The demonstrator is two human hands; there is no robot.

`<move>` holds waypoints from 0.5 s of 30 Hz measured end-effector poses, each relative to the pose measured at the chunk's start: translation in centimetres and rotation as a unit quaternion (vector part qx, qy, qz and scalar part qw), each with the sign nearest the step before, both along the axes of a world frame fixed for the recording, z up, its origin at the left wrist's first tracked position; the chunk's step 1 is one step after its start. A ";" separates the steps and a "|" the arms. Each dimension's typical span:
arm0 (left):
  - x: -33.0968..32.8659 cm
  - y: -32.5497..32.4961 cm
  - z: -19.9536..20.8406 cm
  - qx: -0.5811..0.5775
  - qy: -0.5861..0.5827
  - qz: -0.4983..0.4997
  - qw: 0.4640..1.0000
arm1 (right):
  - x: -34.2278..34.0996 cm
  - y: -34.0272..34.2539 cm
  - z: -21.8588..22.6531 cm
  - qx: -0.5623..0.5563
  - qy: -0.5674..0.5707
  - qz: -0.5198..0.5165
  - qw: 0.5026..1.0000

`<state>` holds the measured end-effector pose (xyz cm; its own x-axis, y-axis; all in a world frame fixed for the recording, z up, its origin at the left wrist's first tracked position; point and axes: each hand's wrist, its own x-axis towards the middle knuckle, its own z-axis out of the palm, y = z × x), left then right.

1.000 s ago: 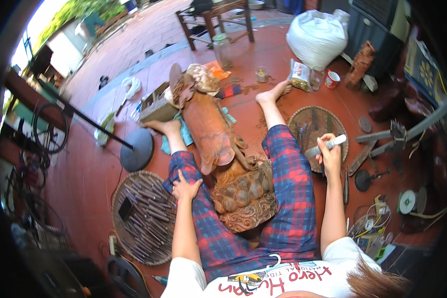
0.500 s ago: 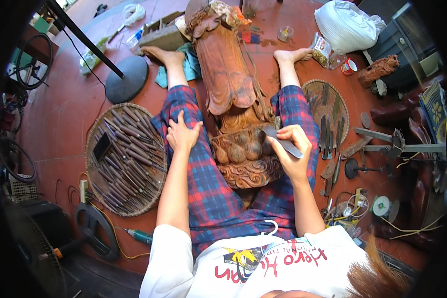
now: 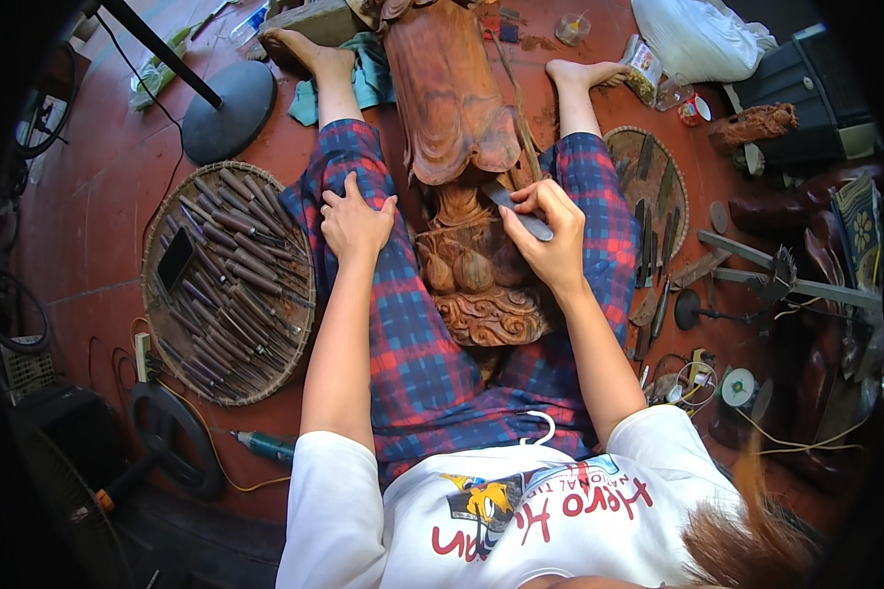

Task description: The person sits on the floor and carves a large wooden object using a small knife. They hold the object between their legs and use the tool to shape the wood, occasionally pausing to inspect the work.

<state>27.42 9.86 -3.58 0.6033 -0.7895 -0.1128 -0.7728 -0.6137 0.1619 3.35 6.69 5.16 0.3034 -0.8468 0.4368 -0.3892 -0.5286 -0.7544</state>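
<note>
A carved reddish-brown wooden statue (image 3: pixel 452 88) lies between my legs. Its smooth, rounded part is farther off, and its base of bulb shapes and scrolls (image 3: pixel 491 316) faces me. In my right hand (image 3: pixel 550 231) is a flat grey strip (image 3: pixel 526 218), pinched between thumb and fingers. Its far end reaches the narrow part of the carving, just below the smooth folds; whether the strip is sandpaper or a scraper I cannot tell. My left hand (image 3: pixel 356 224) rests on my left leg in plaid trousers, fingers spread, holding nothing.
To the left, a round woven tray (image 3: pixel 300 339) holds many wood-handled carving tools and a phone (image 3: pixel 175 257). Another tray (image 3: pixel 670 157) with flat blades lies at right. A black stand base (image 3: pixel 228 113), a green power tool (image 3: pixel 265 447) and metal clamp bars (image 3: pixel 746 245) surround me.
My right hand has moved the grey strip farther away and leftward, from the base's bulb shapes to the narrow part. My left hand stays on the leg. The whole view has shifted slightly.
</note>
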 end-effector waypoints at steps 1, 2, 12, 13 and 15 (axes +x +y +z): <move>0.0 0.0 -0.1 0.004 0.000 0.001 1.000 | 0.2 -0.3 -0.1 -0.004 0.003 0.002 1.000; 0.0 0.0 -0.1 0.008 0.001 0.002 1.000 | 0.3 -0.6 -0.4 -0.002 0.000 0.004 1.000; -0.1 -0.2 0.1 0.010 -0.015 -0.004 1.000 | 0.8 -0.7 -1.2 -0.006 -0.001 -0.012 1.000; 0.0 -0.1 0.0 0.007 -0.016 -0.005 1.000 | 0.6 -0.5 -1.2 0.002 -0.007 -0.014 1.000; -0.2 0.1 -0.3 0.002 -0.019 -0.009 1.000 | 0.6 -0.5 -1.0 0.009 -0.014 -0.026 1.000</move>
<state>27.21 9.95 -3.86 0.5930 -0.7997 -0.0938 -0.7892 -0.6003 0.1295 3.93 6.20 4.12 0.2476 -0.8683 0.4297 -0.3943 -0.4955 -0.7740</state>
